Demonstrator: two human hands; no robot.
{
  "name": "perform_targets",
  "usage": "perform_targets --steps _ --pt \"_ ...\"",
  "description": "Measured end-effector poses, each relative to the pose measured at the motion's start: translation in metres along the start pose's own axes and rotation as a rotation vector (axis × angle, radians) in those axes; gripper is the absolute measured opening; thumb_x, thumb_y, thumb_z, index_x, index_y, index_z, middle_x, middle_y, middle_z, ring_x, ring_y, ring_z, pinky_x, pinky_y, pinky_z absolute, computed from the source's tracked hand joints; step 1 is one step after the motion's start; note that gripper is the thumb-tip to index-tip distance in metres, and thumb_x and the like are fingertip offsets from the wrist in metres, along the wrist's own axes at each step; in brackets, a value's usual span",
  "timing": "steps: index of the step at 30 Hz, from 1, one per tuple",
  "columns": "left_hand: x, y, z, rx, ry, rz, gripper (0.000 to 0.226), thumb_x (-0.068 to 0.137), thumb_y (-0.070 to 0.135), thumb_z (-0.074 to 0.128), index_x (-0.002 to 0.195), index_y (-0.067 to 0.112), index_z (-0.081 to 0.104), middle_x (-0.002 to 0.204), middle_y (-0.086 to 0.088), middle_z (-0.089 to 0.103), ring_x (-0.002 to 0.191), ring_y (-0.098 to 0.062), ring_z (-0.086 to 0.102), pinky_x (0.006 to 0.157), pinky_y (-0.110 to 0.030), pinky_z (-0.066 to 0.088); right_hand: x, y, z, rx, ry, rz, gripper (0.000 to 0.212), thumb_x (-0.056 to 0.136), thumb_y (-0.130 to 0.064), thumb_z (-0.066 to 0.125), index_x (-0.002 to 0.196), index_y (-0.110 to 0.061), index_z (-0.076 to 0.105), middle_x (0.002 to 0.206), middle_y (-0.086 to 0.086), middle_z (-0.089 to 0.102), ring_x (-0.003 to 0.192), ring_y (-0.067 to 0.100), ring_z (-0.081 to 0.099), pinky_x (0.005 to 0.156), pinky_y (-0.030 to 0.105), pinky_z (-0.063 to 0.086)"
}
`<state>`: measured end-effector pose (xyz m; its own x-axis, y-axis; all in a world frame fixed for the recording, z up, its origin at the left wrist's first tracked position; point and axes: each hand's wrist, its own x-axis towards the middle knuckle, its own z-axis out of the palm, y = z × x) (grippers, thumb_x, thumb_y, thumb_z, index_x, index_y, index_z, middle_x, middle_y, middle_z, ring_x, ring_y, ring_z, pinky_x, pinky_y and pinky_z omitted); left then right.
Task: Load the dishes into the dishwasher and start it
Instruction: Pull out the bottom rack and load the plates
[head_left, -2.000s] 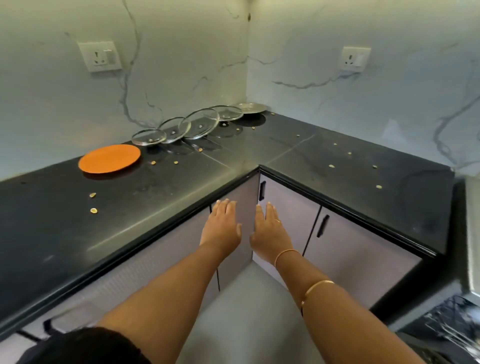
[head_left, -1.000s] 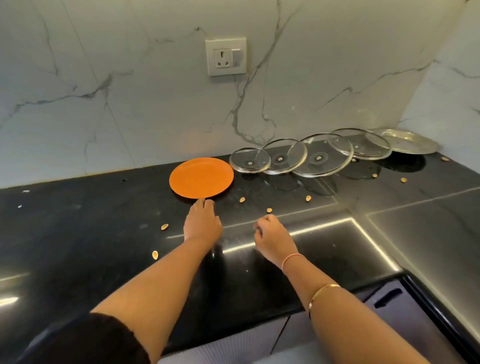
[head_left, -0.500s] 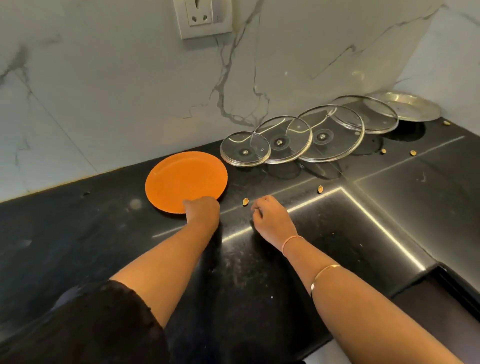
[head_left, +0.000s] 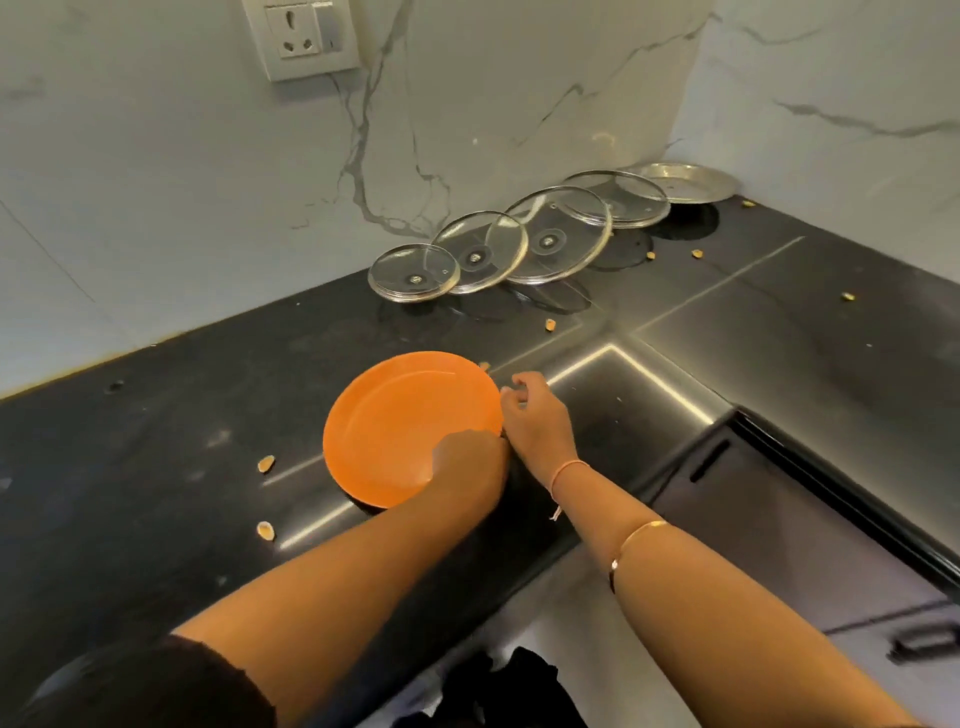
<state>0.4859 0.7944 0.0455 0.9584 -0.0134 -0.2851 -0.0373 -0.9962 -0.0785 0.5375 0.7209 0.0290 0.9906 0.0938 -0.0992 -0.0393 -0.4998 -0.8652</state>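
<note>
An orange plate (head_left: 400, 421) lies on the black counter (head_left: 156, 441), close to its front edge. My left hand (head_left: 467, 462) grips the plate's near right rim, fingers curled over it. My right hand (head_left: 535, 421) sits against the plate's right rim with its fingers curled; whether it holds the rim is unclear. Several glass lids (head_left: 545, 241) overlap in a row along the marble wall. A steel plate (head_left: 685, 182) rests in the back corner.
Small yellowish seeds (head_left: 266, 463) are scattered over the counter, on both sides of the orange plate and near the lids. Grey cabinet doors with black handles (head_left: 706, 460) run under the counter's right wing. A wall socket (head_left: 306, 39) is above.
My left hand reached the orange plate, took its rim and drew it toward the counter's front edge. My right hand came alongside its right rim. The view tilted from the cabinets to the counter.
</note>
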Motion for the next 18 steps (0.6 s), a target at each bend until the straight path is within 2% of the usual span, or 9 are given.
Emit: perform_targets --steps 3,6,7,8,9,10,11,14,18 --pt "-0.036 0.049 -0.009 -0.004 0.044 0.065 0.028 0.097 0.010 0.039 0.108 0.004 0.063 0.112 -0.013 0.064 0.105 -0.032 0.060 0.072 -0.034 0.042 -0.034 0.029 -0.042 0.125 0.100 0.133 0.030 0.092 -0.031 0.052 0.112 -0.009 0.056 0.095 0.005 0.063 0.093 0.025 0.059 0.080 0.032 0.049" --pt "-0.077 0.110 -0.017 -0.090 0.187 0.168 0.028 0.097 0.019 0.042 0.105 0.006 0.066 0.108 -0.013 0.067 0.099 -0.031 0.064 0.068 -0.030 0.040 -0.080 0.051 -0.092 0.341 0.178 0.279 0.026 0.093 -0.033 0.053 0.086 -0.008 0.055 0.075 0.004 0.055 0.074 0.021 0.051 0.051 0.012 0.040" --pt "-0.090 0.129 -0.017 -0.096 0.305 0.221 0.022 0.092 0.022 0.053 0.097 0.009 0.069 0.097 -0.012 0.070 0.089 -0.028 0.068 0.061 -0.027 0.038 -0.094 0.057 -0.109 0.462 0.188 0.336 0.027 0.092 -0.034 0.054 0.088 -0.008 0.056 0.077 0.005 0.057 0.075 0.021 0.053 0.057 0.014 0.045" --pt "-0.105 0.143 -0.019 -0.080 0.374 0.256 0.015 0.079 0.027 0.070 0.079 0.013 0.072 0.076 -0.008 0.071 0.068 -0.023 0.069 0.050 -0.023 0.032 -0.108 0.062 -0.123 0.564 0.201 0.382 0.030 0.091 -0.036 0.056 0.095 -0.007 0.058 0.086 0.008 0.061 0.081 0.022 0.057 0.072 0.020 0.050" --pt "-0.117 0.158 -0.018 -0.097 0.393 0.272 0.023 0.058 0.031 0.085 0.056 0.014 0.068 0.052 -0.004 0.064 0.044 -0.017 0.062 0.042 -0.017 0.021 -0.124 0.068 -0.138 0.626 0.221 0.405 0.032 0.088 -0.038 0.058 0.098 -0.007 0.059 0.095 0.013 0.064 0.087 0.024 0.059 0.081 0.031 0.052" --pt "-0.123 0.169 -0.015 -0.140 0.392 0.310 0.035 0.039 0.030 0.092 0.042 0.015 0.060 0.037 -0.001 0.053 0.028 -0.015 0.051 0.041 -0.012 0.009 -0.138 0.073 -0.151 0.633 0.242 0.410 0.029 0.086 -0.036 0.059 0.096 -0.009 0.059 0.098 0.020 0.063 0.085 0.025 0.057 0.078 0.037 0.051" --pt "-0.129 0.183 -0.009 -0.214 0.404 0.375 0.041 0.031 0.028 0.093 0.036 0.016 0.054 0.031 0.000 0.046 0.022 -0.014 0.043 0.044 -0.010 0.002 -0.157 0.079 -0.166 0.615 0.278 0.406 0.021 0.086 -0.031 0.059 0.090 -0.011 0.057 0.093 0.024 0.060 0.079 0.025 0.054 0.068 0.034 0.047" --pt "-0.163 0.220 0.012 -0.226 0.466 0.530 0.040 0.037 0.021 0.093 0.039 0.019 0.053 0.030 0.003 0.043 0.020 -0.012 0.037 0.049 -0.009 -0.008 -0.206 0.096 -0.201 0.510 0.371 0.415 0.011 0.087 -0.012 0.051 0.077 -0.012 0.046 0.075 0.012 0.045 0.067 0.022 0.042 0.052 0.026 0.034" --pt "-0.202 0.260 0.024 -0.233 0.447 0.691 0.038 0.047 0.024 0.091 0.045 0.021 0.053 0.032 0.005 0.042 0.022 -0.010 0.033 0.049 -0.013 -0.012 -0.272 0.121 -0.231 0.398 0.556 0.409 0.017 0.083 -0.003 0.043 0.070 -0.012 0.039 0.072 0.010 0.040 0.069 0.022 0.037 0.058 0.033 0.034"
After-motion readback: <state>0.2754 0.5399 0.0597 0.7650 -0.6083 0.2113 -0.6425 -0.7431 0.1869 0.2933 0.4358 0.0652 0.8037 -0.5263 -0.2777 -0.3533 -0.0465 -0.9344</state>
